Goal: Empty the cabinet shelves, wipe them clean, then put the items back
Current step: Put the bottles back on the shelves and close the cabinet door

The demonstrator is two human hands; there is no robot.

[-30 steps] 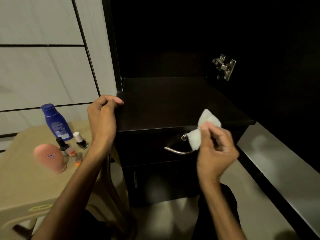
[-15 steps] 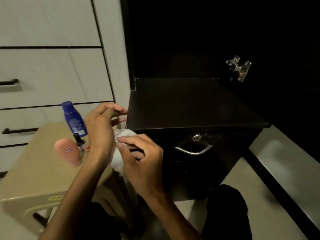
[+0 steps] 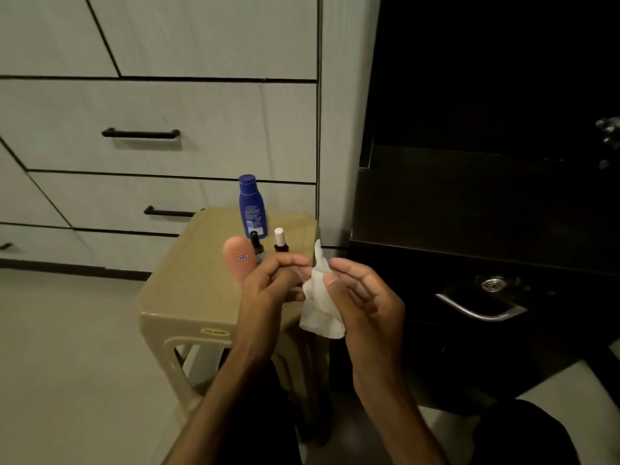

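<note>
A white wipe (image 3: 321, 298) is being pinched between the left hand (image 3: 268, 293) and right hand (image 3: 365, 297), at five o'clock from the blue bottle (image 3: 251, 206).

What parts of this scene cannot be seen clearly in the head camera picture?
- Cabinet interior: too dark to tell what is inside.
- Metal hinge: blurred and cut off by the right edge.
- Dark bottle and white-capped bottle: lower parts hidden behind the left hand.
- Blue bottle: label too small to read.
- White wipe: partly covered by the right hand.
</note>
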